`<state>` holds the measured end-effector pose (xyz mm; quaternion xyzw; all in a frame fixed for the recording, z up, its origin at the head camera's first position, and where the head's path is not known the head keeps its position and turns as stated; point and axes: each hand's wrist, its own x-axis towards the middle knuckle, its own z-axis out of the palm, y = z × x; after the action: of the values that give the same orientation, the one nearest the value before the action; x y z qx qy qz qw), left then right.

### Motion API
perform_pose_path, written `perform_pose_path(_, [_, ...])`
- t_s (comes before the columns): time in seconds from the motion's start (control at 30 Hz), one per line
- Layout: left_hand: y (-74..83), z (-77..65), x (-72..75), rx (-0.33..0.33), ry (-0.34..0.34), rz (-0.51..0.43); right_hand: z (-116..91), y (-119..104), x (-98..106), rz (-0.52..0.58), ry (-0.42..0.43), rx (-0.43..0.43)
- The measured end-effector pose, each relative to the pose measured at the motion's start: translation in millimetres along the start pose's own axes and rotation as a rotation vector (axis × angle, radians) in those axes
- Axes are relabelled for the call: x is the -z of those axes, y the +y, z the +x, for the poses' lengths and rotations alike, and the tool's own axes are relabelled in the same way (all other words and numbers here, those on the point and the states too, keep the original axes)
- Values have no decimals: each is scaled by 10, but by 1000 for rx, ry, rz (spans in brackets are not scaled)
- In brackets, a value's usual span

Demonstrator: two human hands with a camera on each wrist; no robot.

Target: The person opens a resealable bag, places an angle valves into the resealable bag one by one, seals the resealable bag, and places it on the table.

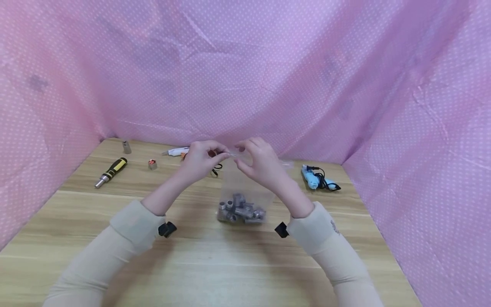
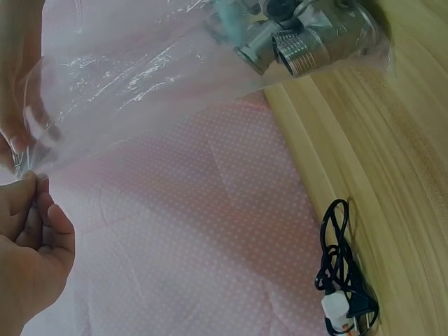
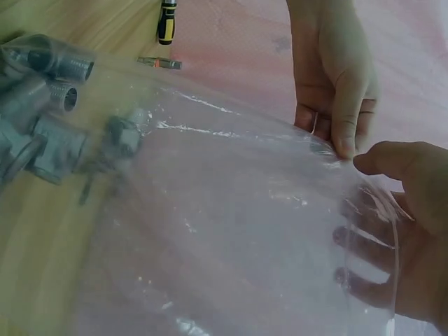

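A clear plastic bag (image 1: 247, 179) hangs between both hands above the wooden table. Several grey metal threaded fittings (image 1: 241, 209) lie at its bottom. The left hand (image 1: 203, 160) pinches the bag's upper edge between thumb and fingers, at a corner in the right wrist view. Close beside it, the right hand (image 1: 262, 162) holds the same edge, thumb on the near side and fingers behind the film. Those fingers (image 3: 360, 245) show through the plastic, spread apart. In the left wrist view the fittings (image 2: 315, 45) bunch at the bag's far end.
At left lie a black-and-yellow screwdriver (image 1: 115, 168), a metal socket (image 1: 126, 147) and a small metal piece with red inside (image 1: 152, 164). Behind the left hand is a white pointed tool (image 1: 178, 151). A light blue tool with black cord (image 1: 314, 177) lies right. Pink dotted cloth (image 1: 245, 76) surrounds the table.
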<state>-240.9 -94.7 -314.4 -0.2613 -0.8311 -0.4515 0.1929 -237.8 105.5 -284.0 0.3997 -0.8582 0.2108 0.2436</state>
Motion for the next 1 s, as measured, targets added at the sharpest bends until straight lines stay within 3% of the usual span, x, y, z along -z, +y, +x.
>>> perform_pose_path(0.23, [-1, -36, -17, 22, 1, -24, 87, 13, -126, -22, -26, -60])
perform_pose_path(0.47, [-37, -47, -27, -15, 107, 32, 127, -2, -131, 28, 2, -38])
perform_pose_path(0.77, [-9, -71, -26, 32, 120, 50, 180, -40, -141, -13, -39, -25])
perform_pose_path(1.0, [25, -91, -18, 0, 102, 60, 186, -60, -138, -75, -42, -20])
